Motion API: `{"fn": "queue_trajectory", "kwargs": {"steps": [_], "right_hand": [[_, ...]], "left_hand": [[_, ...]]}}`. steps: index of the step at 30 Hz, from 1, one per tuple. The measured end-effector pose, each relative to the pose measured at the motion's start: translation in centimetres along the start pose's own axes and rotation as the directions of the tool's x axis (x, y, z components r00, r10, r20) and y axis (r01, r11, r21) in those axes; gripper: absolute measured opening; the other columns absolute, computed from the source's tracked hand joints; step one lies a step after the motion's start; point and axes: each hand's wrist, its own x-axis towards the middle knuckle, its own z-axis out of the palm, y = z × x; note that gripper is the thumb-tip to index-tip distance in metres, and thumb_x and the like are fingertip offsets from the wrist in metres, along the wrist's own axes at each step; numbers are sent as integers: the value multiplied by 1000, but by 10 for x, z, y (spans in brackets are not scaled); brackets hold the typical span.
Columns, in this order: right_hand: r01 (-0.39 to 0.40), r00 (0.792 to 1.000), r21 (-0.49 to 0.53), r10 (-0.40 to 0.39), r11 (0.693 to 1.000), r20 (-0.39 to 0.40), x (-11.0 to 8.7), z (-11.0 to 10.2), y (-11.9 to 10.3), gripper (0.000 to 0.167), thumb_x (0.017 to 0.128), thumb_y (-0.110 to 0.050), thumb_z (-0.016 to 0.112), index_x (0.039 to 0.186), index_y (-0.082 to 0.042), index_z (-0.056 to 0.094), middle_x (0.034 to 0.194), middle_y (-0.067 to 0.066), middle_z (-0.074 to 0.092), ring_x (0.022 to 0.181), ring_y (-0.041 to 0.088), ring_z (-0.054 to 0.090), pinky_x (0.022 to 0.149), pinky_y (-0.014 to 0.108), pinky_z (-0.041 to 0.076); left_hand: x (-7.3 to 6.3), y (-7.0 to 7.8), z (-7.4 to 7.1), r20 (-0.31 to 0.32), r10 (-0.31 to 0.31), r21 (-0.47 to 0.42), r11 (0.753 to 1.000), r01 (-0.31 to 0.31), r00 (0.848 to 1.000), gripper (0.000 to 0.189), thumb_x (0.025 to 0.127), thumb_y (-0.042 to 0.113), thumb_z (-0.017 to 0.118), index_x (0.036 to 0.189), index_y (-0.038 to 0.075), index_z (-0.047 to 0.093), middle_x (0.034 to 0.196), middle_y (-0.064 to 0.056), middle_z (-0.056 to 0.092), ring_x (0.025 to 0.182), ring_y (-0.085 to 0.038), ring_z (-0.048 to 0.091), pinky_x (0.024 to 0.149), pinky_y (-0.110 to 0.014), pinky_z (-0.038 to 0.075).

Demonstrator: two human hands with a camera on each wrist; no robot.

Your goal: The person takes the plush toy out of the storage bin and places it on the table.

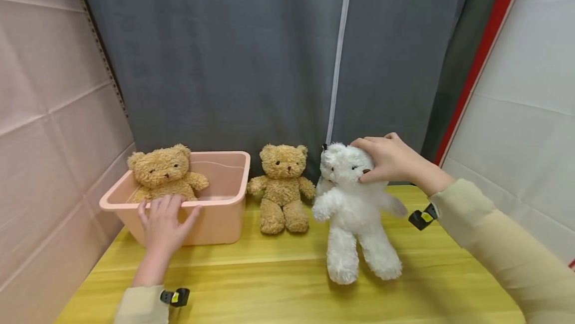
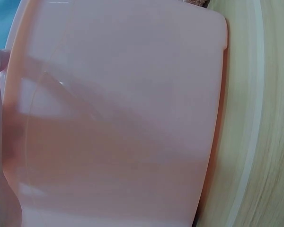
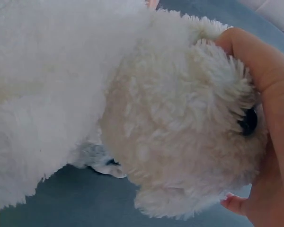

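Note:
My right hand (image 1: 391,158) grips a white teddy bear (image 1: 357,211) by its head, thumb on the face beside the brown nose. The bear is upright, legs hanging over the wooden table. In the right wrist view the fluffy head (image 3: 180,123) fills the space by my palm. At the left, my left hand (image 1: 163,224) holds the front rim of a pink plastic bin (image 1: 215,224), fingers hooked over it and thumb outside. A brown teddy bear (image 1: 163,169) sits inside the bin, its lower body hidden. Another brown teddy bear (image 1: 284,189) sits upright between bin and white bear.
Behind the white bear, a whitish-grey plush (image 1: 324,179) is mostly hidden. A grey curtain (image 1: 224,64) hangs along the table's (image 1: 269,284) back edge. Pale cloth walls stand on the left (image 1: 54,154) and right (image 1: 521,154).

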Motion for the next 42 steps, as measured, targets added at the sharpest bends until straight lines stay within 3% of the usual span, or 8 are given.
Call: {"fn": "queue_trajectory", "kwargs": {"steps": [9,16,25,30,42], "right_hand": [[4,998,17,-5,1000,60,-16,23,5,70,71,-33,78,132,-8,54,124,8,62,98,21,61,82,50,35],[-9,998,45,6,999,67,-23,41,9,68,70,-32,79,130,-11,55,120,4,62,95,17,59,80,47,34],[-2,995,50,-3,999,104,-29,75,10,73,69,-31,81,132,-7,54,121,8,62,101,23,60,80,53,39],[14,997,73,-19,997,70,-30,90,11,72,68,-28,83,131,-9,54,121,8,60,104,26,58,78,50,40],[-1,999,156,-4,988,34,-30,103,13,82,75,-30,78,146,-14,40,141,13,43,125,32,45,85,54,31]], "left_hand": [[-1,-2,1,-8,3,-12,1000,-3,1000,37,85,41,66,96,7,56,90,-13,54,96,-38,43,108,-58,2],[0,-2,2,-2,1,-13,1000,-1,1000,41,86,44,64,98,6,57,92,-14,55,98,-40,43,109,-57,0],[0,-3,2,0,0,-14,1000,0,1000,41,86,44,64,98,5,57,93,-14,55,98,-39,43,109,-56,0],[0,-3,2,-4,1,-16,1000,-1,1000,43,86,45,64,99,5,58,94,-14,56,98,-40,43,109,-56,0],[0,-2,2,-7,4,-11,1000,-4,1000,45,86,45,64,101,3,58,96,-16,57,101,-41,43,108,-58,1]]}}
